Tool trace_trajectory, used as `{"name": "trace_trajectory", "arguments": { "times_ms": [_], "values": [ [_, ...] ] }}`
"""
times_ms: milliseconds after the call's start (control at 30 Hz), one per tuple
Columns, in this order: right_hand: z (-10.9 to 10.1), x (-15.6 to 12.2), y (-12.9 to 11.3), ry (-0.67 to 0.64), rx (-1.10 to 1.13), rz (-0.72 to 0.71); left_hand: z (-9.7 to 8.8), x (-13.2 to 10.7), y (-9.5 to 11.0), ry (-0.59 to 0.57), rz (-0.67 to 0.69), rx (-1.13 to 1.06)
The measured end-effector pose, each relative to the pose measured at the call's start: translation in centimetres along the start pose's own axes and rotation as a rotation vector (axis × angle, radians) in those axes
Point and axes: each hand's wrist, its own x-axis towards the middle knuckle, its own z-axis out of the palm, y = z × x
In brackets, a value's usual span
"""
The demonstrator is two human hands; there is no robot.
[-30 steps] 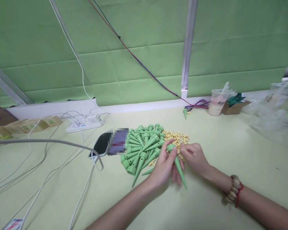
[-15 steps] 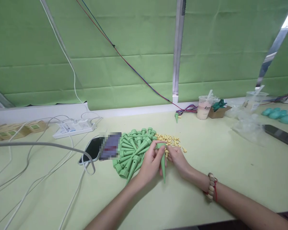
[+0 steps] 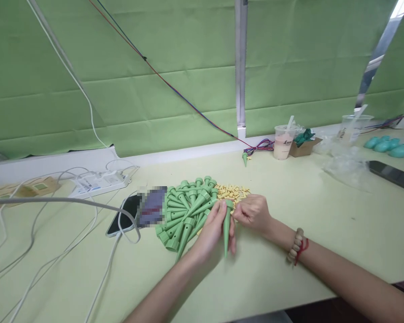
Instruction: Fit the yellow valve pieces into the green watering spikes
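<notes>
My left hand (image 3: pixel 214 228) grips a green watering spike (image 3: pixel 226 229) near its wide capped end, its point hanging down. Curled into a fist, my right hand (image 3: pixel 253 211) is right beside the upper part of that spike. Whatever its fingers pinch is hidden; a small yellow bit shows near the fingertips. Left of my hands lies a heap of similar green spikes (image 3: pixel 188 206), pointed in various directions. Behind my hands small yellow plastic pieces (image 3: pixel 231 192) are scattered in a loose pile.
Two phones lie left of the heap, one a black-screened phone (image 3: pixel 129 213). White cables run from a power strip (image 3: pixel 103 181). At the back stand a drink cup (image 3: pixel 283 142) and a small cardboard box (image 3: pixel 305 146). A plastic bag (image 3: pixel 348 166) and another phone (image 3: pixel 395 175) are at right.
My right hand has turned and closed into a fist beside the spike, and the yellow piece seen there earlier is now mostly hidden. My left hand keeps the spike. The view has shifted slightly.
</notes>
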Motion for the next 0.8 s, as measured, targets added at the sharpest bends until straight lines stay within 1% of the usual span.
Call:
{"name": "trace_trajectory", "arguments": {
  "times_ms": [100, 267, 367, 433, 567, 733, 800],
  "values": [
    [0.3, -0.3, 0.7, -0.056, 0.033, 0.163, 0.2, 0.2, -0.3, 0.055, 0.09, 0.095],
    [0.2, -0.2, 0.3, -0.193, 0.207, 0.499, -0.4, 0.4, 0.2, 0.056, 0.109, 0.244],
    [0.1, 0.2, -0.2, -0.224, 0.354, 0.738, -0.7, 0.5, 0.2, 0.075, 0.14, 0.299],
    [0.2, 0.3, -0.5, -0.239, 0.446, 0.863, -0.9, 0.6, 0.0, 0.084, 0.161, 0.311],
    [0.5, 0.3, -1.0, -0.264, 0.575, 1.033, -1.1, 0.9, -0.4, 0.106, 0.212, 0.319],
    [1.0, 0.0, -1.6, -0.263, 0.761, 1.254, -1.2, 0.6, -0.8, 0.147, 0.29, 0.428],
    [1.1, -0.1, -1.9, -0.271, 0.853, 1.302, -1.2, 0.5, -0.9, 0.175, 0.325, 0.463]
  ]
}}
